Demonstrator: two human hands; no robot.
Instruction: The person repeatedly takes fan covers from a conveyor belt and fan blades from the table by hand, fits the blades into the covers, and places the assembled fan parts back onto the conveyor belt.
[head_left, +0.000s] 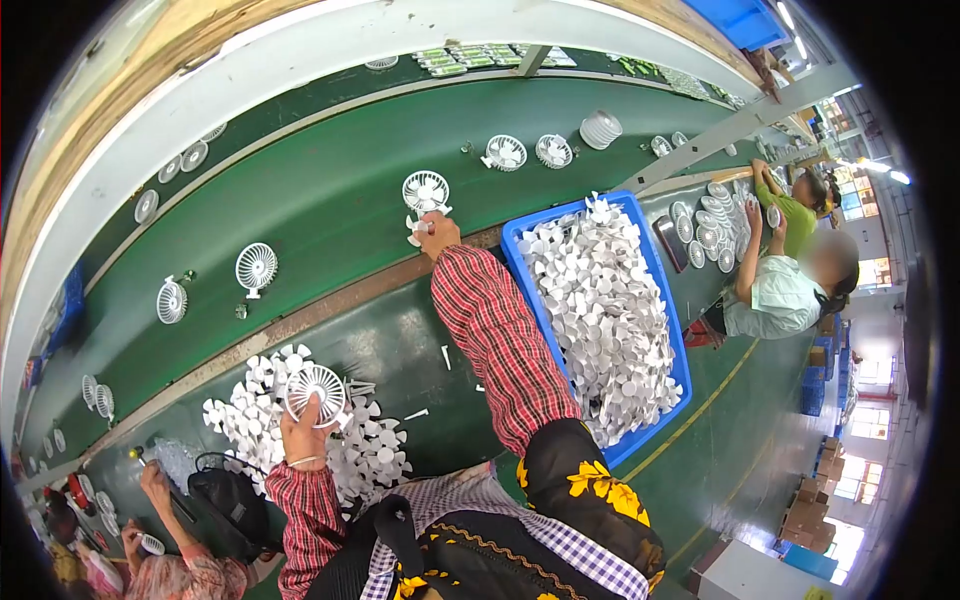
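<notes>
Fan grille (322,384), round and white, sat in the left grip (303,437), whose fingers were closed on its near edge. It was held over a loose heap of white fan blades (375,455) on the dark green tabletop (385,345). The right grip (437,237) reached out over the green conveyor belt (340,180), its fingers pinched around a small white piece (414,229). Just beyond lay a white fan head (426,188); whether the fingers touched it could not be told.

Beside the right forearm stood a blue crate (676,350), filled with more white blades (605,320). Farther along the belt lay another fan head (505,153) and a stack of white discs (600,129). A co-worker in a pale green shirt (775,300) sat beyond the crate.
</notes>
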